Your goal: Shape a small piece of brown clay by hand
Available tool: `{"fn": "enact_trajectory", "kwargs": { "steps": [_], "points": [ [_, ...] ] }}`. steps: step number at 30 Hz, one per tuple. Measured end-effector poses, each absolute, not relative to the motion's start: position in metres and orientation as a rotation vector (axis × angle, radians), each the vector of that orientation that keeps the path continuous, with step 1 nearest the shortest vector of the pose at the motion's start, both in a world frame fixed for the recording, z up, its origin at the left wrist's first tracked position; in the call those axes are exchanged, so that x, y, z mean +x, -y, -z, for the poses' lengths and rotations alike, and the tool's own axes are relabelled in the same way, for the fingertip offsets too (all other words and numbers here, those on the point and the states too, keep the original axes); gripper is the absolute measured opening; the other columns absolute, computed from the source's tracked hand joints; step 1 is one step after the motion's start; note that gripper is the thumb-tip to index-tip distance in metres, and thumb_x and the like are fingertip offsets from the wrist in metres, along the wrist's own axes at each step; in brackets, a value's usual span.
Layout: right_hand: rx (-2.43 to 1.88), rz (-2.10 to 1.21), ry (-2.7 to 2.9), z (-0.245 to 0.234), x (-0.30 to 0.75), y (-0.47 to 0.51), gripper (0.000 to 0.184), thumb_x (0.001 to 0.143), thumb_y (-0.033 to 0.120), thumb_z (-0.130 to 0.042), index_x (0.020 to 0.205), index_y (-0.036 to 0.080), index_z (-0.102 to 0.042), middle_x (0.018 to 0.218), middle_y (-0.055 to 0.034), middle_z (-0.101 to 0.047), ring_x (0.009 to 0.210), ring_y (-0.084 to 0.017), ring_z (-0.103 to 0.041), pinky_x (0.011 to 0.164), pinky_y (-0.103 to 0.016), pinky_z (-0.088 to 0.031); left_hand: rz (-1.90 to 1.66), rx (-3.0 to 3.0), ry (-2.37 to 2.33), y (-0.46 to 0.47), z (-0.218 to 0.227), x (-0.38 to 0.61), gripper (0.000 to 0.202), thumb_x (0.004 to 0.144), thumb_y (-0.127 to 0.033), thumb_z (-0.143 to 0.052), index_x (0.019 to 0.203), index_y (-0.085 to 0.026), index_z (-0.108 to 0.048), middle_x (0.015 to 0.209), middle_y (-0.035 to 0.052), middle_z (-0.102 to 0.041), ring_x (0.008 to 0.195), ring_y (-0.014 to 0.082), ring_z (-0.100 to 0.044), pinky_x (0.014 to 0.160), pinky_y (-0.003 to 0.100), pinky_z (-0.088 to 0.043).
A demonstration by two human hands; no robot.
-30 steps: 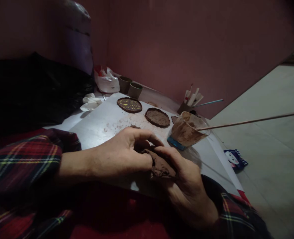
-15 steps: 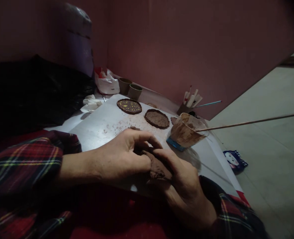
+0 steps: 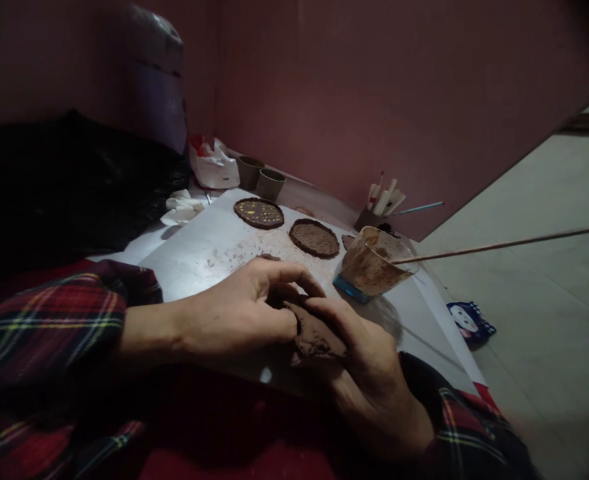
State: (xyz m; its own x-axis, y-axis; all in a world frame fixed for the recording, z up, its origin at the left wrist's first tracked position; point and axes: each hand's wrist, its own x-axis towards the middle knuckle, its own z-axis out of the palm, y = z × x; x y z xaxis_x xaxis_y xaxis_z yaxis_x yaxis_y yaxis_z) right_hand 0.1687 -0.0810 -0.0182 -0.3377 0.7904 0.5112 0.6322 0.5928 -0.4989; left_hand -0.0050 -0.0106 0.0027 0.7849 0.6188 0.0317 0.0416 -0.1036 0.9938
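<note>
A lump of brown clay (image 3: 317, 333) with a rough, torn edge is held between my two hands over the near side of the white board. My left hand (image 3: 249, 307) grips its left side, thumb pressed at the edge and fingers curled over the far side. Wrapped round the right side is my right hand (image 3: 369, 367), its thumb lying along the top of the clay. The undersides of both hands are hidden. Past them on the board (image 3: 189, 267) lie a plain brown clay disc (image 3: 314, 239) with a raised rim and a yellow-speckled one (image 3: 259, 213).
A clay-smeared glass (image 3: 369, 263) holds a long thin stick (image 3: 509, 245) jutting right. Behind it stands a holder with brushes and sticks (image 3: 384, 200). Two dark cups (image 3: 271, 185) and a white bag (image 3: 216, 167) are near the wall. A black plastic bag (image 3: 74, 187) fills the left.
My left thumb has drawn back slightly to the left, showing more of the clay's edge. My right hand stays nearly where it was.
</note>
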Motion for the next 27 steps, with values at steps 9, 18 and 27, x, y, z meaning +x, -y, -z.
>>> {"fn": "enact_trajectory", "kwargs": {
  "steps": [9, 18, 27],
  "points": [
    [-1.214, -0.447, 1.961, 0.0231, 0.1697, 0.084, 0.033, 0.08, 0.014, -0.061, 0.111, 0.023, -0.054, 0.106, -0.003, -0.069, 0.086, -0.017, -0.069, 0.069, -0.024, -0.056, -0.507, 1.553, -0.537, 0.0102, -0.0016, -0.0066, 0.037, 0.071, -0.007, -0.053, 0.103, -0.02, -0.065, 0.093, 0.0, -0.07, 0.086, 0.0169, -0.064, 0.071, 0.023, -0.049],
    [-1.219, -0.477, 1.926, 0.0224, 0.1686, 0.0844, 0.03, 0.081, 0.018, -0.06, 0.11, 0.024, -0.055, 0.103, -0.0028, -0.07, 0.084, -0.017, -0.069, 0.067, -0.024, -0.056, -0.527, 1.538, -0.576, 0.0092, 0.0051, -0.0043, 0.03, 0.075, -0.013, -0.057, 0.103, -0.02, -0.066, 0.09, -0.0009, -0.071, 0.083, 0.0155, -0.064, 0.071, 0.023, -0.049],
    [-1.206, -0.44, 1.952, 0.0204, 0.1677, 0.0837, 0.026, 0.083, 0.019, -0.06, 0.107, 0.025, -0.055, 0.097, -0.0011, -0.07, 0.077, -0.016, -0.069, 0.064, -0.023, -0.055, -0.514, 1.524, -0.574, 0.0085, 0.005, -0.0041, 0.032, 0.076, -0.014, -0.059, 0.107, -0.02, -0.066, 0.087, -0.0004, -0.07, 0.08, 0.0145, -0.063, 0.069, 0.021, -0.048]
  ]
}}
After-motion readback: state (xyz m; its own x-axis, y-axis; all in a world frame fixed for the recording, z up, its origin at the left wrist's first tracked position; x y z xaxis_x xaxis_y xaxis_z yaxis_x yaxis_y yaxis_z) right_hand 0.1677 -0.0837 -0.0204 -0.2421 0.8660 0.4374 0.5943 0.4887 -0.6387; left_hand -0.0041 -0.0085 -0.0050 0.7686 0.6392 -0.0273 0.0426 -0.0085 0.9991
